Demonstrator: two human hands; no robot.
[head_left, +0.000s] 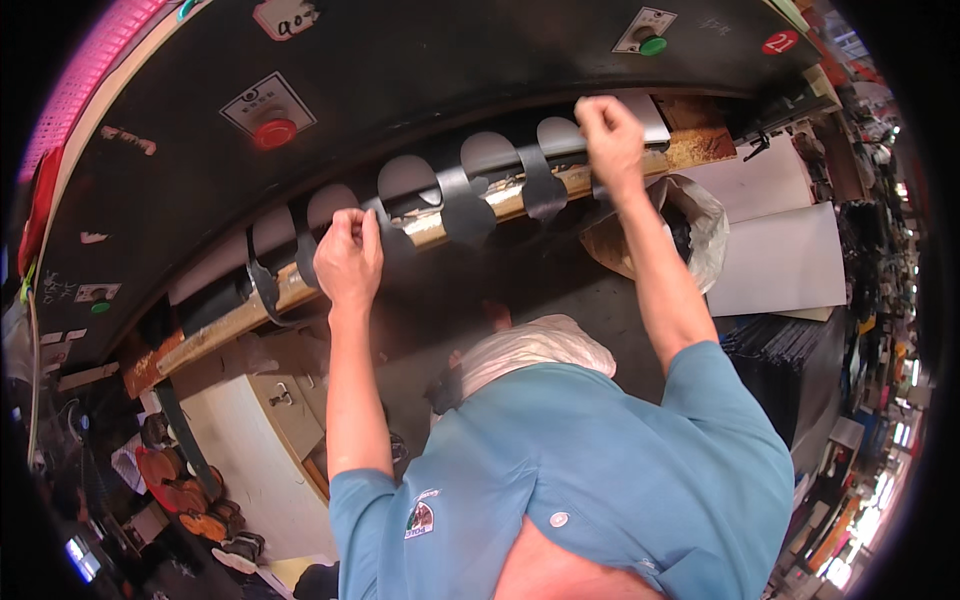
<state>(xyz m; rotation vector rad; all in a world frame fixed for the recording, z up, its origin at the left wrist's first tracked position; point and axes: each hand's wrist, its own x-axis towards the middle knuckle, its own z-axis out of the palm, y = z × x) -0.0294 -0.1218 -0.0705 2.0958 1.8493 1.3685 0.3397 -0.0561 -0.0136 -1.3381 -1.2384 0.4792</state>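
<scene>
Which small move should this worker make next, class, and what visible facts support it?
Probably make sure of the right hand's hold before shifting the dark flaps. Those flaps hang over the wooden rail between the two hands, and the left hand is close beside one, but whether the right hand grips anything is unclear.

Right hand [614, 148] blurred; shirt [620, 450] cut off

1. Left hand [348, 258], fingers bunched beside dark strips [468, 213] draped over a wooden rail [222, 328].
2. Right hand [613, 146], fingers curled beside a pale rounded shape [559, 134].
3. Beyond the left fingers: red button [276, 133].
4. Below the right fingers: open whitish bag [708, 228].
</scene>
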